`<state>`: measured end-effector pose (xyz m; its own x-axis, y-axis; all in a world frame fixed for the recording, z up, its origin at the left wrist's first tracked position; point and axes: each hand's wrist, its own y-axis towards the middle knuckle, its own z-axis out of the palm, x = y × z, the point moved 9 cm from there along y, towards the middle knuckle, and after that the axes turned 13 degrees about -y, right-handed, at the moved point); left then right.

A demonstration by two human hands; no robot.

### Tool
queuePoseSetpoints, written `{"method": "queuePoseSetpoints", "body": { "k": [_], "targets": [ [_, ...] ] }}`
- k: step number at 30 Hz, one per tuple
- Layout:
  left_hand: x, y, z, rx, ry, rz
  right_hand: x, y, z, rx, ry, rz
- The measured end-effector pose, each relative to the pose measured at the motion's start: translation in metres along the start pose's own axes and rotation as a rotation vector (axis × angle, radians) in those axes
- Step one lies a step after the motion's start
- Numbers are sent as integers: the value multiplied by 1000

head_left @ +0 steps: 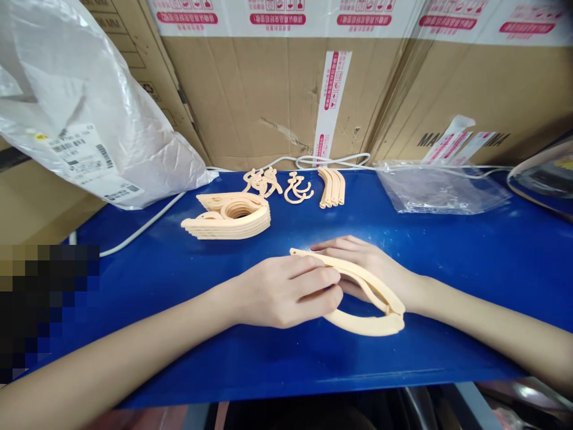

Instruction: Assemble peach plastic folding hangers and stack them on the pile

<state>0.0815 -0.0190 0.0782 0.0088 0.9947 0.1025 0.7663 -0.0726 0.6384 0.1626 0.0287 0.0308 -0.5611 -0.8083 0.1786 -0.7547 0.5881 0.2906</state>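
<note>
A cream plastic folding hanger point(367, 323) is held above the blue table, its curved arms folded close to each other. My left hand point(286, 292) grips its left end, fingers closed over the arms. From behind, my right hand point(380, 263) holds the same hanger, with its fingers partly hidden by it. Farther back on the left lies a neat stack of folded hangers point(228, 230). Loose cream hooks point(262, 182) form one cluster behind that stack, and a few more hooks point(298, 190) lie beside them. To their right sit several curved hanger arms point(332, 188) in a row.
Cardboard boxes point(268, 89) wall off the back of the blue table point(179, 352). A white plastic mailer bag point(102, 113) leans in at the left. A clear plastic bag point(443, 188) lies at the back right. A white cable point(333, 160) runs along the rear edge.
</note>
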Motion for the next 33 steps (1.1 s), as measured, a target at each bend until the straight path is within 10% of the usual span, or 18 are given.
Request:
{"method": "queuePoseSetpoints", "body": {
  "k": [20,28,33],
  "targets": [
    [21,-12,13,40,39,-153,-42,-10,-8,22,-38,97],
    [32,-15,19,101,5,-241,-75,-15,-9,-142,521,425],
    [38,-17,26,148,-70,-307,-113,-40,-15,-495,811,781]
  ]
}}
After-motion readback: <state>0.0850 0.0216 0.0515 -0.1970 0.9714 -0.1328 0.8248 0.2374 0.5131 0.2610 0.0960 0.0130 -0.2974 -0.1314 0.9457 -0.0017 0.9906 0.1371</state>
